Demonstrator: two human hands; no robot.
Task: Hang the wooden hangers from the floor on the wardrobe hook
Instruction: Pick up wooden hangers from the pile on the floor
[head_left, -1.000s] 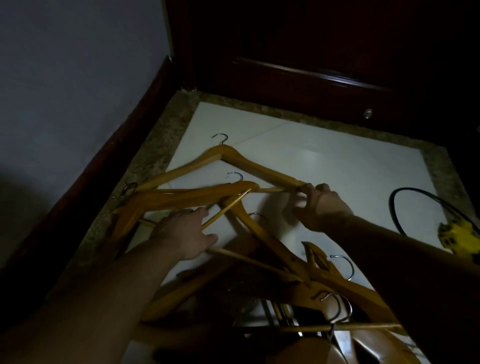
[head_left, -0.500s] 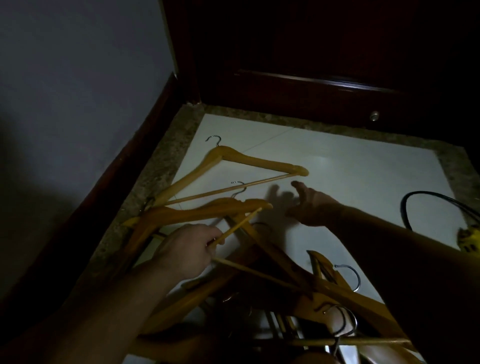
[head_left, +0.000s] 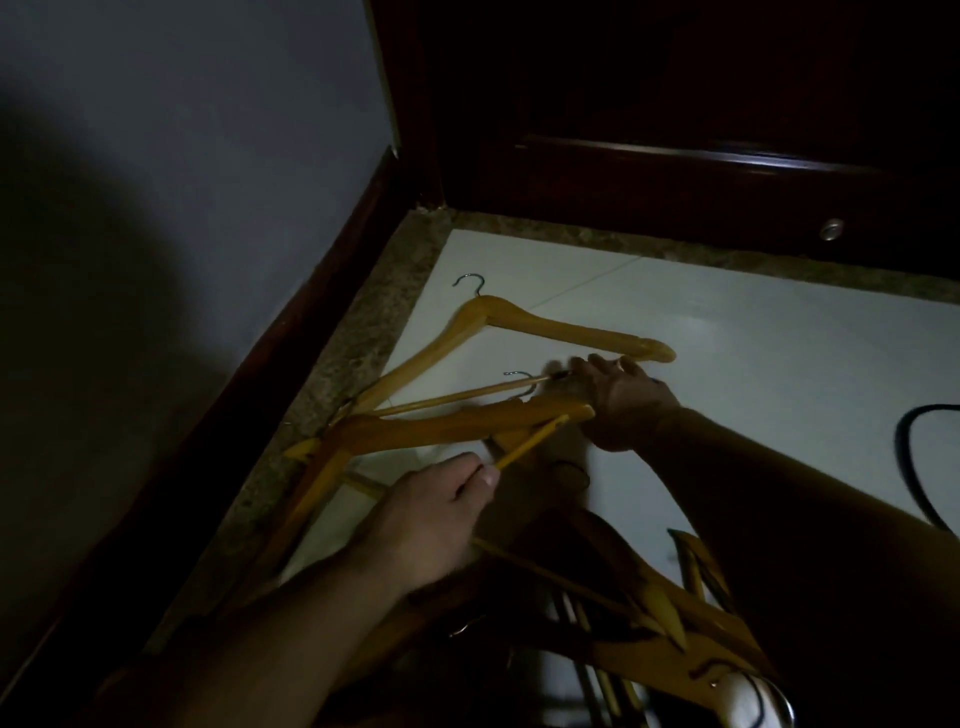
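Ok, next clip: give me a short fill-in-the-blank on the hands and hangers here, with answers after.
1. The left hand pinches the thin bar of a wooden ___.
2. The right hand reaches to the farthest hanger, which lies on the white ___.
3. At the right edge lies a black ___.
4. The wardrobe front has a round metal ___.

Answers: hanger; floor; cable; knob.
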